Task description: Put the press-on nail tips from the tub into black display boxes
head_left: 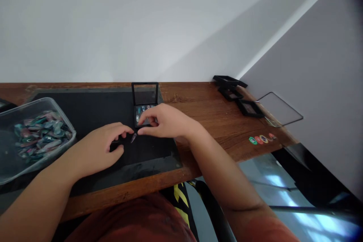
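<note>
Soft, dimmish indoor light. Far wall (113, 26) palest low centre, diagonal shadow running right. Glare patches on floor (306, 219), near right. Wide-angle stretch, right corners dark, fine detail soft.

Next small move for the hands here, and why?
Probably pinch the small, slender purplish piece with the bare right hand: it lies on the flat black mat, close to that hand's parted thumb and index finger and to the bare left hand. Whether a finger already touches it, I can't tell.
</note>
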`<state>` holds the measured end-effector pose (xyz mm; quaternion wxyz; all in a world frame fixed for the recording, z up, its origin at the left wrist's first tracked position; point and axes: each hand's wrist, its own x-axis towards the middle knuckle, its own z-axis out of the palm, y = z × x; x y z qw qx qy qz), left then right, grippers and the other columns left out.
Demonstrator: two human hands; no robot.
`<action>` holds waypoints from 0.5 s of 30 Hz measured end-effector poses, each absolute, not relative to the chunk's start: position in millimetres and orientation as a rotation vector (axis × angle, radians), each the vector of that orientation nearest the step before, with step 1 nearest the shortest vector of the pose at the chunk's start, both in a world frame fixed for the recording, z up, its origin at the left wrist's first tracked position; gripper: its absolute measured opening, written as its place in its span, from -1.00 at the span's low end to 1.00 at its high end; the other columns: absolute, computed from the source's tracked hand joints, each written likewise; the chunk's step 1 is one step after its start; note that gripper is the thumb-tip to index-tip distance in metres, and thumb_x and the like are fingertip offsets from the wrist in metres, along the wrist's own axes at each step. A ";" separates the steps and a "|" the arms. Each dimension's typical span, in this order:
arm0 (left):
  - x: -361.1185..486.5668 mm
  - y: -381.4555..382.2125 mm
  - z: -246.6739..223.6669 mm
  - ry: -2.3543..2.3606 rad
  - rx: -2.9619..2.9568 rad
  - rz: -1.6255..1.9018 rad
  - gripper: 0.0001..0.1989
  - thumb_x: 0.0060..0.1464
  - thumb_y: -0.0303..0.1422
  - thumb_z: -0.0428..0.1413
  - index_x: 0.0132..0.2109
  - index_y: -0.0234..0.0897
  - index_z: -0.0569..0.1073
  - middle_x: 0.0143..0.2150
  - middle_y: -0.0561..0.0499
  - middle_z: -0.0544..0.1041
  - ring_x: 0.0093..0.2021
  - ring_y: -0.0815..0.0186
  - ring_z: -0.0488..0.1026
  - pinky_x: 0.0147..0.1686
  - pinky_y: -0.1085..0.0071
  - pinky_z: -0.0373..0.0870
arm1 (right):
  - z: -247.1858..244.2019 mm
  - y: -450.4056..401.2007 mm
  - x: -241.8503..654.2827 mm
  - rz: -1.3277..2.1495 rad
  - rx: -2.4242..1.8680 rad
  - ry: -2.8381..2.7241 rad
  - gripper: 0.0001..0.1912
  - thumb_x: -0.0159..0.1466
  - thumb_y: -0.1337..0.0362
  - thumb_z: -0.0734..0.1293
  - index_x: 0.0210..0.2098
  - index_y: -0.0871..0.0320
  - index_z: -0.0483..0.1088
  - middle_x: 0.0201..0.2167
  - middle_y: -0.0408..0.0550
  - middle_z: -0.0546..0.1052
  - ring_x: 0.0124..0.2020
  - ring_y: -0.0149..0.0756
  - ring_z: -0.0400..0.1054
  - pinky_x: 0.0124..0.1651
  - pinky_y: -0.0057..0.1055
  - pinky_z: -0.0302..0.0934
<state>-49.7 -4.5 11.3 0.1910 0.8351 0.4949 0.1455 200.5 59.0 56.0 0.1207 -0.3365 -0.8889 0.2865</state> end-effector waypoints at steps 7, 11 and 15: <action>-51.2 -9.6 11.9 1.422 2.341 0.244 -0.44 -0.02 -0.43 0.02 0.17 -0.14 0.43 -0.19 -0.02 0.49 -0.33 0.24 0.45 -0.31 0.33 0.39 | 42.7 52.6 183.9 0.662 -0.949 -2.777 -0.75 0.28 0.15 0.46 -0.09 0.12 0.60 -0.42 -0.18 0.50 -0.42 -0.41 0.25 -0.33 -0.42 -0.06; -54.4 -10.5 9.4 1.402 2.335 0.233 -0.46 0.02 -0.43 0.02 0.18 -0.13 0.42 -0.22 0.01 0.48 -0.36 0.27 0.44 -0.34 0.36 0.38 | 40.8 52.3 183.4 0.585 -0.968 -2.812 -0.77 0.28 0.16 0.45 -0.11 0.11 0.61 -0.40 -0.16 0.54 -0.39 -0.37 0.28 -0.34 -0.40 -0.07; -53.0 -8.9 8.1 1.388 2.322 0.290 -0.54 0.10 -0.38 0.01 0.15 -0.14 0.45 -0.20 -0.02 0.53 -0.32 0.24 0.46 -0.30 0.34 0.40 | 39.2 49.0 177.8 0.528 -1.022 -2.842 -0.75 0.30 0.12 0.44 -0.10 0.09 0.62 -0.34 -0.13 0.59 -0.33 -0.33 0.35 -0.35 -0.39 -0.06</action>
